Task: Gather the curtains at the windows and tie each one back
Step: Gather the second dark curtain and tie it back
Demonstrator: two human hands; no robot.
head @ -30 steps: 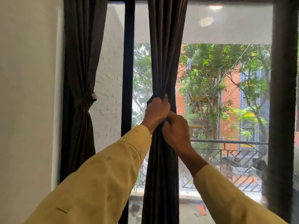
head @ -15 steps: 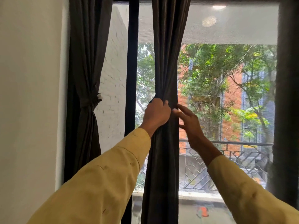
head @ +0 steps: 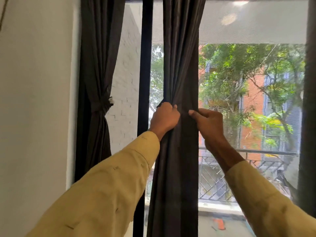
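While the left hand (head: 165, 118) bunches the middle curtain (head: 179, 65) in a tight fist at the centre of the frame, the right hand (head: 209, 124) sits just beside it, fingers curled, pinching the fabric's right edge. Both sleeves (head: 109, 185) are yellow. The curtain hangs from top to bottom of the frame. Left of it stands a dark window bar (head: 145, 65), then a second curtain (head: 97, 57) cinched by a tie (head: 102, 106), beside the white wall (head: 34, 117). A railing (head: 256, 153) shows outside, lower right.

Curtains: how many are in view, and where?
2. A tied curtain by the left wall; a middle curtain gripped by the left hand. The dark strip at the right edge may be a third.
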